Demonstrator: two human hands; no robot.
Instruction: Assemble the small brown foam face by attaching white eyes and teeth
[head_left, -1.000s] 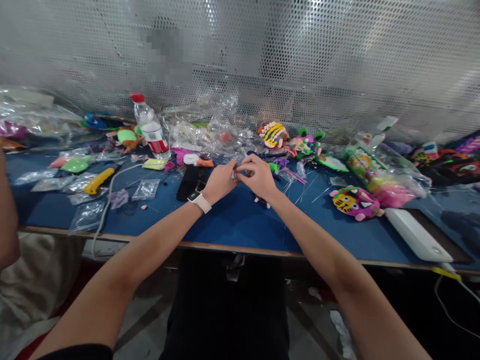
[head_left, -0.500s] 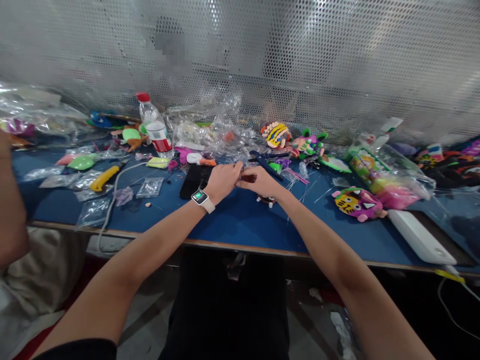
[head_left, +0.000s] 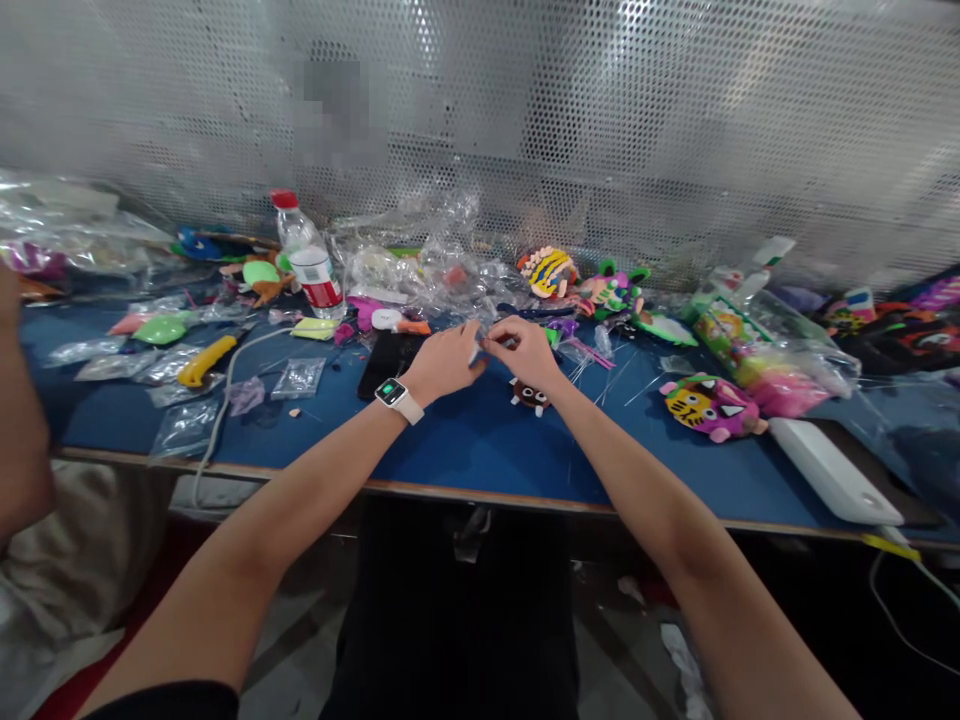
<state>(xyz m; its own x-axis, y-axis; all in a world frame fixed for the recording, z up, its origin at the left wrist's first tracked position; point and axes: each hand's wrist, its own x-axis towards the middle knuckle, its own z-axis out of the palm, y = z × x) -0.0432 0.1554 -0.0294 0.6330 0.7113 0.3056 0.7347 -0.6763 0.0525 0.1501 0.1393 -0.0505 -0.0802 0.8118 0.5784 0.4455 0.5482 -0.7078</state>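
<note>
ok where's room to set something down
Largest: blue table between the forearms, in front of the brown figure. Smaller: front strip between right forearm and pink-and-yellow figure. Crowded: the back with bags, bottle, figures, and left with packets.

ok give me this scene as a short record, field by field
left hand: raised over the table, close to the right hand; watch on its wrist
right hand: fingers bent toward the left hand
between hands: a small item, too small to identify
nearest figure: brown figure with white eyes, beside the right wrist
surface: blue table
left side: yellow-handled tool, red-capped bottle
right side: pink-and-yellow figure, white device
other person: part of an arm, far left
</note>
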